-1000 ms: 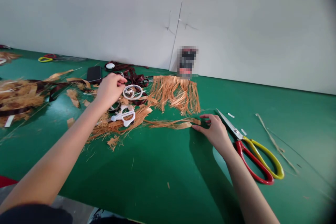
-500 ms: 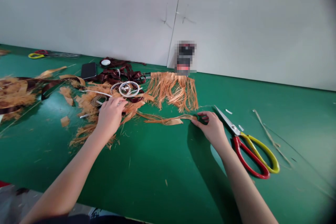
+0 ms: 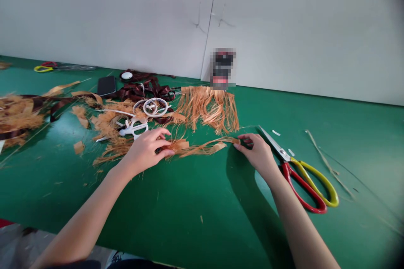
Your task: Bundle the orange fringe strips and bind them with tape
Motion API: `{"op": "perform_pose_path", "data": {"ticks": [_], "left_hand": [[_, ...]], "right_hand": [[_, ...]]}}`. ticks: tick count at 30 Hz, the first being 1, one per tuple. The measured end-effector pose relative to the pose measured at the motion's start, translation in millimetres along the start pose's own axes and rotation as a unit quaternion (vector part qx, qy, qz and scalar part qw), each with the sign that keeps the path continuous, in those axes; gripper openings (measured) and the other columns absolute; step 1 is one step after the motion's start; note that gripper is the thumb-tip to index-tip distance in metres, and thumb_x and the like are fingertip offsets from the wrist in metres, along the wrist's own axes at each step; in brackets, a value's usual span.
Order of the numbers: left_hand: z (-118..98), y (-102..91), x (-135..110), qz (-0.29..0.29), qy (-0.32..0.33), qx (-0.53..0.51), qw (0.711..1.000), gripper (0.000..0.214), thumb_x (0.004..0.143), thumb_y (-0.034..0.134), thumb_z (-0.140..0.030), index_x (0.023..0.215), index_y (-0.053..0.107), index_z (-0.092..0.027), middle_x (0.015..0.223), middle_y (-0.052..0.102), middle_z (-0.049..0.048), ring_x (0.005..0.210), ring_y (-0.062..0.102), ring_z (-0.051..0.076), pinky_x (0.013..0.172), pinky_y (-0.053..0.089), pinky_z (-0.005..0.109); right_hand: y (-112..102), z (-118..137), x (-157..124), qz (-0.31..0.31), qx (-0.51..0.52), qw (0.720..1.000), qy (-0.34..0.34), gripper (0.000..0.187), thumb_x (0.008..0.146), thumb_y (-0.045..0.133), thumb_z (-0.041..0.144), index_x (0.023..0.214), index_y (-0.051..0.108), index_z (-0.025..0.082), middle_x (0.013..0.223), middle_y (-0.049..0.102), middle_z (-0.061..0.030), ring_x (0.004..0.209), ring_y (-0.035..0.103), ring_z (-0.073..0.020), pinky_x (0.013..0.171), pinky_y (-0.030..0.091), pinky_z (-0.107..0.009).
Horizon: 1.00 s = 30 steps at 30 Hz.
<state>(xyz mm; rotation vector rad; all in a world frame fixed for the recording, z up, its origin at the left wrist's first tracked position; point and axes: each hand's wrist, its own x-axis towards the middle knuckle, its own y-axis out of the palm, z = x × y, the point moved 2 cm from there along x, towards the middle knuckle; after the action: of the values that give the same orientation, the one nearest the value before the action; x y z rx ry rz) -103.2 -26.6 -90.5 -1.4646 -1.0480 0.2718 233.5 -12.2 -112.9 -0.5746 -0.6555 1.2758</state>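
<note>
My right hand [image 3: 257, 149] pinches the end of a thin, frayed tan ribbon [image 3: 217, 148] between thumb and fingers. Its loose strands trail left across the green table. At the left end of those strands, my left hand [image 3: 147, 149] has its thumb and fingers curled round another fringed tan ribbon [image 3: 182, 145]; the fingers partly hide the grip. White-handled scissors [image 3: 138, 127] lie just behind my left hand, their blades partly covered by tan fibre. Large scissors [image 3: 285, 157] with red and yellow handles rest beside my right wrist, blades closed.
Tan fringe [image 3: 208, 109] lies spread at the back, below a pixelated object [image 3: 223, 67] against the white wall. Tape rolls [image 3: 155, 107], brown ribbon [image 3: 151, 88] and a dark phone [image 3: 106, 85] crowd the left. More scissors [image 3: 44, 67] lie far left.
My left hand has moved right and nearer, bringing a fringed tan ribbon along and uncovering the white-handled scissors. The right hand keeps its pinch, almost unmoved.
</note>
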Motion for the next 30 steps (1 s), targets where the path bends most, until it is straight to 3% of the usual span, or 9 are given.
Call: {"op": "perform_pose_path", "data": {"ticks": [4,7,9,12,16,21,25,30], "left_hand": [[-3.4,-7.0,1.8,-0.046,-0.014,0.01,0.999,0.023,0.088,0.058,-0.035,0.098,0.064,-0.016,0.109,0.061,0.0097,0.087,0.063,0.019,0.075,0.051,0.034],[0.4,-13.8,2.9,-0.086,-0.035,0.012,0.996,0.016,0.089,0.057,-0.029,0.098,0.062,-0.017,0.107,0.061,0.0082,0.097,0.06,0.021,0.085,0.048,0.037],[2.8,-15.1,3.2,-0.092,-0.036,0.008,0.995,0.013,0.09,0.056,-0.028,0.092,0.063,-0.017,0.105,0.061,0.0075,0.097,0.06,0.021,0.086,0.048,0.037],[3.1,-11.5,2.9,-0.08,-0.03,0.015,0.996,0.017,0.092,0.051,-0.026,0.089,0.065,-0.018,0.106,0.062,0.0076,0.094,0.06,0.021,0.084,0.047,0.037],[-1.9,-1.3,2.4,-0.011,-0.01,0.011,1.0,0.026,0.094,0.046,-0.031,0.106,0.067,-0.02,0.116,0.063,0.008,0.107,0.056,0.025,0.089,0.043,0.042],[-4.0,6.5,2.2,0.059,-0.005,0.018,0.998,0.032,0.095,0.044,-0.037,0.113,0.066,-0.023,0.127,0.059,0.0058,0.117,0.05,0.028,0.093,0.038,0.046],[0.3,7.9,2.0,0.047,-0.027,0.049,0.997,0.036,0.096,0.04,-0.038,0.116,0.063,-0.019,0.127,0.059,0.0075,0.115,0.051,0.027,0.091,0.038,0.045],[6.2,5.3,2.3,0.004,-0.084,0.063,0.994,0.035,0.097,0.036,-0.033,0.108,0.064,-0.017,0.123,0.061,0.0086,0.111,0.054,0.028,0.092,0.038,0.047]], "right_hand": [[-5.0,12.2,-7.1,-0.08,-0.008,0.997,-0.008,0.02,0.08,0.055,0.033,0.09,0.06,0.017,0.091,0.062,-0.0096,0.074,0.061,-0.0208,0.071,0.051,-0.04],[-4.0,33.5,-15.1,-0.142,-0.044,0.985,-0.089,0.017,0.084,0.051,0.028,0.096,0.059,0.018,0.099,0.06,-0.0117,0.085,0.06,-0.0236,0.078,0.049,-0.041],[5.6,51.6,-18.7,-0.095,-0.036,0.983,-0.151,0.014,0.086,0.051,0.022,0.097,0.059,0.02,0.098,0.061,-0.0102,0.09,0.06,-0.0239,0.081,0.048,-0.041],[31.0,80.3,-20.9,0.045,0.015,0.977,-0.208,0.011,0.083,0.056,0.015,0.093,0.06,0.02,0.093,0.066,-0.0067,0.091,0.06,-0.0222,0.083,0.048,-0.038],[66.3,108.4,-17.8,0.132,0.033,0.977,-0.162,0.022,0.079,0.063,0.013,0.099,0.058,0.018,0.094,0.066,-0.0082,0.093,0.059,-0.0228,0.083,0.047,-0.038],[91.1,123.9,-11.3,0.172,0.031,0.97,-0.167,0.034,0.07,0.066,0.004,0.1,0.056,0.017,0.09,0.065,-0.007,0.093,0.056,-0.024,0.086,0.043,-0.041],[94.7,127.5,-8.6,0.199,0.068,0.965,-0.159,0.033,0.071,0.06,-0.001,0.098,0.054,0.018,0.074,0.063,-0.0006,0.082,0.058,-0.0193,0.081,0.045,-0.037],[88.9,132.3,-5.3,0.21,0.139,0.958,-0.14,0.029,0.076,0.054,0.006,0.102,0.049,0.017,0.08,0.058,0.001,0.071,0.06,-0.0125,0.07,0.049,-0.028]]}}
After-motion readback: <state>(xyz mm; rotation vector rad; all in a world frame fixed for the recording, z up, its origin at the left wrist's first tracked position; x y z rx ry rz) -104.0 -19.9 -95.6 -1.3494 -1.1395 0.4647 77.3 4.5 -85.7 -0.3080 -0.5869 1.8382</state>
